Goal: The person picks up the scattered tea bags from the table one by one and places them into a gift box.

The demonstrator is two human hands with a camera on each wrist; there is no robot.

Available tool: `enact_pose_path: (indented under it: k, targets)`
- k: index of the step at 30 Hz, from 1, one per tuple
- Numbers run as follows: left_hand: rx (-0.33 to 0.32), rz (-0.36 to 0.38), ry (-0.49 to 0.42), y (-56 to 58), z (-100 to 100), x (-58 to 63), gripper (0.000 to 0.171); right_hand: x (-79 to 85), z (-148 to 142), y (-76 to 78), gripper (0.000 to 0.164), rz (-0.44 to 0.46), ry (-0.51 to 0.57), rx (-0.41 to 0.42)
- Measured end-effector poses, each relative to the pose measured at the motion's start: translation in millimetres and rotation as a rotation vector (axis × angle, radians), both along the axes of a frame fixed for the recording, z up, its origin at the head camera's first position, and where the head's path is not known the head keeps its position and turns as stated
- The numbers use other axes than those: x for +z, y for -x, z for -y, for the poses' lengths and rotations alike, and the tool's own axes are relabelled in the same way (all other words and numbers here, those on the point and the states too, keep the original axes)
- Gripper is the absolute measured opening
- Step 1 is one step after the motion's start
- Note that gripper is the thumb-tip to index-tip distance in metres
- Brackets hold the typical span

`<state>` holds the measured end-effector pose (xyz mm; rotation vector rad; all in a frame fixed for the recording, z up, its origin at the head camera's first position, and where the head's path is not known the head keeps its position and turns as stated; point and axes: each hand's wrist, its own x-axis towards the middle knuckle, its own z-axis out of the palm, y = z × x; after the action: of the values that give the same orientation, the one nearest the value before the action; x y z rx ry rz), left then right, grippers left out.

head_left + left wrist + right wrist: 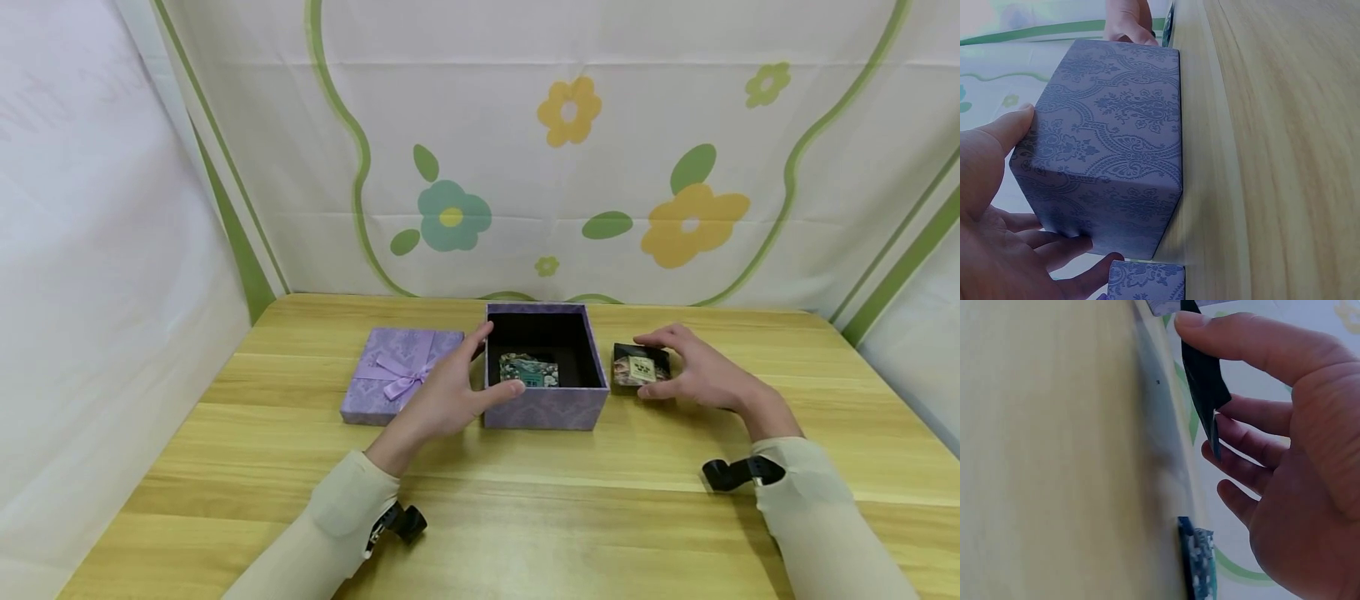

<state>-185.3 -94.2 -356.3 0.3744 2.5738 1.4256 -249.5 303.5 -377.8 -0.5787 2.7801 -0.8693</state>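
Note:
A purple damask-patterned gift box (543,412) stands uncovered on the table, its inside black. My left hand (448,392) holds it at the near left corner, thumb over the front rim and fingers along the left side. Inside lie patterned sachets (529,373) in teal and dark tones. Right of the box, my right hand (705,371) pinches a small dark square sachet (637,367) with a pale label between thumb and fingers. The right wrist view shows this sachet (1205,375) edge-on, raised off the table. Another teal-patterned packet (1202,565) lies below the hand there.
The matching purple lid (378,379) with a ribbon bow lies left of the box, partly behind my left hand. A wooden table (525,525) carries everything. Behind it hangs a white cloth (480,100) with printed flowers.

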Motion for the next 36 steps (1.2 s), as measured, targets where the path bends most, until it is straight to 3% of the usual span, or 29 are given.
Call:
enact_pose_path:
  k: [20,36]
  targets:
    - [0.000,-0.002,0.007,0.5,-0.2,-0.1,0.101,33.6,16.3,-10.8,0.077,-0.127,0.067,0.033]
    - [0.005,0.003,0.011,1.4,-0.5,-0.8,0.101,41.0,27.3,-14.1,0.074,-0.181,0.124,0.011]
